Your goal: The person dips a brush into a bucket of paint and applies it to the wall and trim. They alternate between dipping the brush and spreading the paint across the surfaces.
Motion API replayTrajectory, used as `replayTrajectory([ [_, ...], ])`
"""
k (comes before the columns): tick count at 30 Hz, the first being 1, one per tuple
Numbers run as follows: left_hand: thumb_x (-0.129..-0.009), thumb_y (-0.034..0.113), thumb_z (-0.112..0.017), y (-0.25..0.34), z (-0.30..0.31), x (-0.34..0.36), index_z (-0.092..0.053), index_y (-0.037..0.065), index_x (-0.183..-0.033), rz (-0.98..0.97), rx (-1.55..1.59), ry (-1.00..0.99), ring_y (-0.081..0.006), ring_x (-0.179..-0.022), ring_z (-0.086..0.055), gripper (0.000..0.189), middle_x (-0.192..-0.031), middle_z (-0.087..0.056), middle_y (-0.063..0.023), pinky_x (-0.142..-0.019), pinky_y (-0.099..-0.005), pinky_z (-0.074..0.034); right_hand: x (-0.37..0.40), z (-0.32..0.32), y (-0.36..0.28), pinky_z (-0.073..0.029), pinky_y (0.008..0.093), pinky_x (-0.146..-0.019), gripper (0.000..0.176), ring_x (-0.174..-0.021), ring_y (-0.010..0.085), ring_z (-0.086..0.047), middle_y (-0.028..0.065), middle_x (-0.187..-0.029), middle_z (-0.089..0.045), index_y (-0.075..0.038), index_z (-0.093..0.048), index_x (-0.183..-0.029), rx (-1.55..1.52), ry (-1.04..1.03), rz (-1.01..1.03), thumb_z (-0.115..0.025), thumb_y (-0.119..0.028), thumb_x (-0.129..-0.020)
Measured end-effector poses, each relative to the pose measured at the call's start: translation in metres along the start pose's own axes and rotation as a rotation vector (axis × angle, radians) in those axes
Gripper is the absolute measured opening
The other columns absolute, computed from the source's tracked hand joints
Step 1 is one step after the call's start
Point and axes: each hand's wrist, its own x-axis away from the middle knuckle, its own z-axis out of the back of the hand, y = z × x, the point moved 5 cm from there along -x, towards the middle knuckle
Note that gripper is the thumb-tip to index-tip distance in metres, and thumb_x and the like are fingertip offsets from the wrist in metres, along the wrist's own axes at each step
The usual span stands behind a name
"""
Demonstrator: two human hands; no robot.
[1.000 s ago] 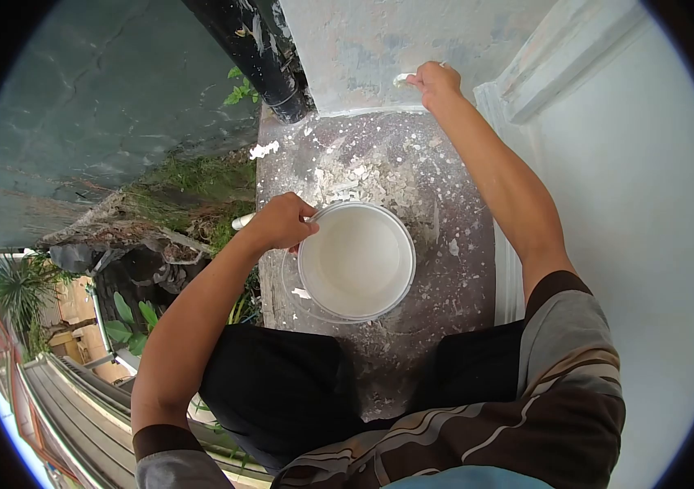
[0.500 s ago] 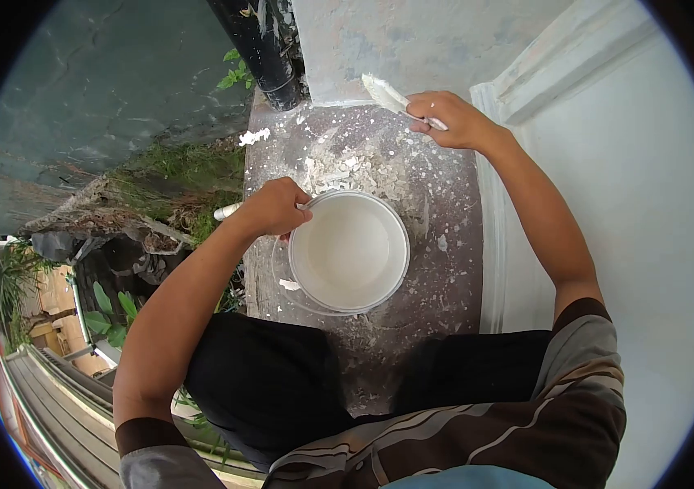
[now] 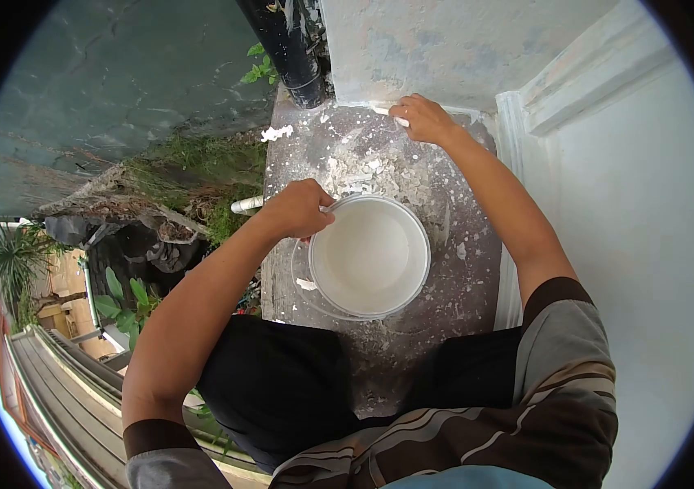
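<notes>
A round white bucket with a pale, creamy inside stands on the speckled ledge. My left hand grips its rim at the upper left, fingers closed over the edge. Farther off, at the foot of the wall, my right hand is closed round a tool with a white handle. Its blade is mostly hidden, with only a thin edge showing along the base of the wall. White flakes and crumbs lie between the bucket and the wall.
The patchy painted wall rises ahead and a white wall stands on the right. A black pipe runs up at the ledge's back left corner. Beyond the left edge are a white pipe end, plants and a drop.
My right hand has moved left and turned, bringing the tool from a raised, visible position to the wall's base. The whole view has shifted slightly; my left hand still holds the rim.
</notes>
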Motion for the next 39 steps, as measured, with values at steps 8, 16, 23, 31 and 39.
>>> replayTrajectory([
  [8, -0.083, 0.01, -0.064, 0.001, 0.001, -0.001, -0.072, 0.001, -0.107, -0.033, -0.01, -0.015, -0.019, -0.055, -0.067, 0.027, -0.072, -0.069, -0.0159, -0.057, -0.0323, -0.055, -0.01, -0.014, 0.007, -0.053, 0.0432, -0.073, 0.031, -0.083, 0.0324, -0.064, 0.01, -0.082, -0.064, -0.012, -0.063, -0.101, -0.005, -0.019, -0.008, -0.059, 0.001, -0.073],
  [16, -0.085, 0.008, -0.063, 0.002, 0.002, -0.006, -0.072, 0.004, -0.106, -0.05, -0.049, 0.018, -0.0171, -0.052, -0.065, 0.024, -0.066, -0.068, -0.014, -0.056, -0.0319, -0.053, -0.001, 0.087, -0.001, -0.055, 0.0373, -0.08, 0.029, -0.098, 0.0268, -0.064, 0.0068, -0.1, -0.069, -0.008, -0.065, -0.099, 0.122, 0.327, 0.134, -0.062, -0.001, -0.071],
  [23, -0.08, 0.009, -0.064, -0.001, 0.004, -0.008, -0.072, -0.001, -0.103, -0.017, 0.043, 0.013, -0.0203, -0.053, -0.066, 0.027, -0.07, -0.068, -0.0164, -0.053, -0.0325, -0.056, 0.035, 0.257, -0.065, -0.053, 0.0341, -0.094, 0.029, -0.111, 0.0294, -0.061, 0.013, -0.118, -0.065, -0.005, -0.067, -0.102, 0.385, 0.929, 0.393, -0.066, 0.0, -0.073],
  [31, -0.083, 0.011, -0.064, 0.0, 0.005, -0.006, -0.071, -0.001, -0.106, -0.039, -0.015, 0.042, -0.0204, -0.058, -0.069, 0.027, -0.078, -0.069, -0.0186, -0.056, -0.0316, -0.057, 0.01, 0.12, -0.05, -0.049, 0.038, -0.1, 0.009, -0.122, 0.0337, -0.052, 0.0184, -0.126, -0.056, -0.002, -0.061, -0.086, 0.4, 0.656, 0.198, -0.062, 0.0, -0.078],
  [39, -0.085, 0.008, -0.062, 0.0, 0.002, -0.006, -0.071, 0.005, -0.11, -0.024, -0.025, 0.028, -0.015, -0.051, -0.063, 0.027, -0.065, -0.067, -0.0132, -0.055, -0.0305, -0.053, 0.004, -0.013, -0.035, -0.049, 0.0374, -0.095, 0.022, -0.109, 0.0325, -0.057, 0.0176, -0.118, -0.059, -0.007, -0.066, -0.096, -0.02, -0.087, 0.041, -0.058, 0.0, -0.077],
])
